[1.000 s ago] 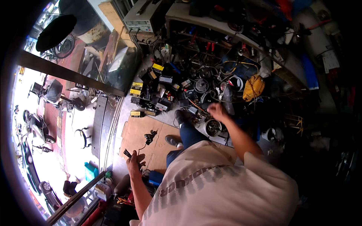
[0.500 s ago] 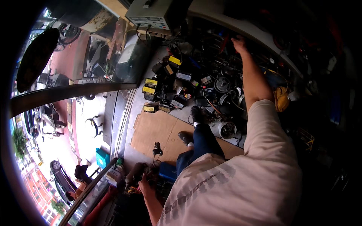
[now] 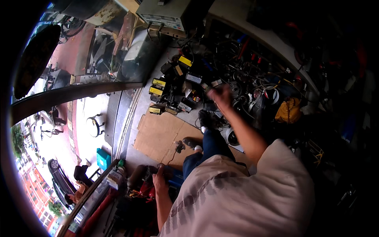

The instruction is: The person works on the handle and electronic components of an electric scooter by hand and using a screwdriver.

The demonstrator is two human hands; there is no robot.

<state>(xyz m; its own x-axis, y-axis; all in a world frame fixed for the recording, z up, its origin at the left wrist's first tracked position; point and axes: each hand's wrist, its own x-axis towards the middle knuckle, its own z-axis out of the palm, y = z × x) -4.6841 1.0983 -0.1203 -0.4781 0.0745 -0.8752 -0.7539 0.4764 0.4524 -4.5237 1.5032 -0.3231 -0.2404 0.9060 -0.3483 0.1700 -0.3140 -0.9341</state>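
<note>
My left hand (image 3: 159, 178) is low, closed on a thin dark cord (image 3: 172, 158). From that cord a small dark part (image 3: 180, 147) hangs over the cardboard sheet (image 3: 166, 134); its kind is not clear. My right hand (image 3: 222, 96) is stretched out above the heap of parts, right of several black boxy batteries with yellow tops (image 3: 159, 82). Motion smears its fingers, and something dark near the fingertips cannot be made out. Round motor-like parts (image 3: 235, 89) lie partly behind this hand.
A grey instrument box (image 3: 164, 17) stands at the top edge. The yellow bag (image 3: 288, 110) lies to the right, among cables. At left are a glass door with a dark frame (image 3: 79, 91) and a teal box (image 3: 103, 158). My shoes (image 3: 192, 142) are on and beside the cardboard.
My right hand has come back from the far right part of the heap toward the batteries. My left hand has risen slightly, and the hanging part has swung right and up.
</note>
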